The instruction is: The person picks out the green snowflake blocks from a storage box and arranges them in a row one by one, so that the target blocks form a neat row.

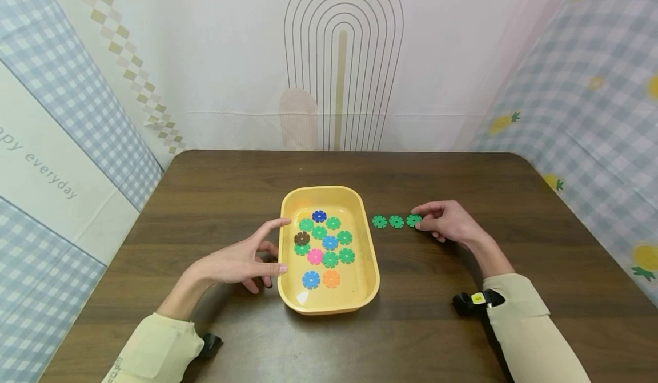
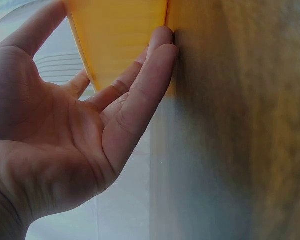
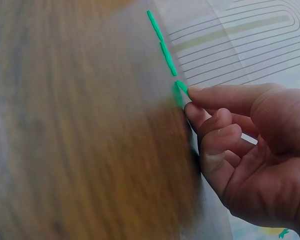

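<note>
A yellow plastic tray (image 1: 371, 285) holds several flower-shaped discs, among them a pink disc (image 1: 315, 257), an orange disc (image 1: 331, 279) and a brown disc (image 1: 301, 238). My left hand (image 1: 237, 260) rests against the tray's left side, thumb and index finger spread at the rim; the left wrist view has its fingers loosely extended along the yellow wall. To the right of the tray, my right hand (image 1: 448, 221) pinches a green disc (image 1: 413, 220) at its right edge. In the right wrist view this green disc (image 3: 182, 87) tilts, its held edge raised off the table.
Two green discs, a left one (image 1: 379, 221) and a middle one (image 1: 396, 221), lie flat in a row between tray and right hand. The brown wooden table (image 1: 231, 183) ends at a patterned cloth backdrop (image 1: 231, 86). Black straps circle both wrists.
</note>
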### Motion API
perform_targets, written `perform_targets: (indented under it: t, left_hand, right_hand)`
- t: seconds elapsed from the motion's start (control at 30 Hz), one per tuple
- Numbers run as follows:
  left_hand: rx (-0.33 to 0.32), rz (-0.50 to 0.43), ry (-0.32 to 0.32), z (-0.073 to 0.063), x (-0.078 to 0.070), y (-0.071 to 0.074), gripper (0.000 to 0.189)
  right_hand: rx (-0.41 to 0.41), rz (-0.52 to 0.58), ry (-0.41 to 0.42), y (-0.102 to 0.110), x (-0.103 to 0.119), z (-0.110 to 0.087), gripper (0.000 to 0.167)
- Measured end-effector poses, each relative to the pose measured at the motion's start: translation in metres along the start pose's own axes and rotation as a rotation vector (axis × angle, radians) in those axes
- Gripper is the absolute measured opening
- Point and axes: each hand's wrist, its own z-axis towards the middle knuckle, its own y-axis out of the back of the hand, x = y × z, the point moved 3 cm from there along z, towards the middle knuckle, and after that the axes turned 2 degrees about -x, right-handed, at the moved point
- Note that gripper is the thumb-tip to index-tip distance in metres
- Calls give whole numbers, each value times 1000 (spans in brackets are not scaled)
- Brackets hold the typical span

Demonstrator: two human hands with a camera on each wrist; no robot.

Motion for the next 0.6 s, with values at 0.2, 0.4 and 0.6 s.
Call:
perform_targets:
  t: [0.2, 0.4, 0.6]
  left_hand:
    - [0, -3, 5, 0, 1, 0, 93]
    - [0, -4, -3, 0, 0, 0, 93]
    - [2, -4, -9, 0, 1, 0, 93]
  right_hand:
    - [2, -2, 0, 0, 1, 0, 44]
    - [-3, -21, -8, -1, 2, -1, 43]
    - [-1, -35, -5, -1, 2, -1, 41]
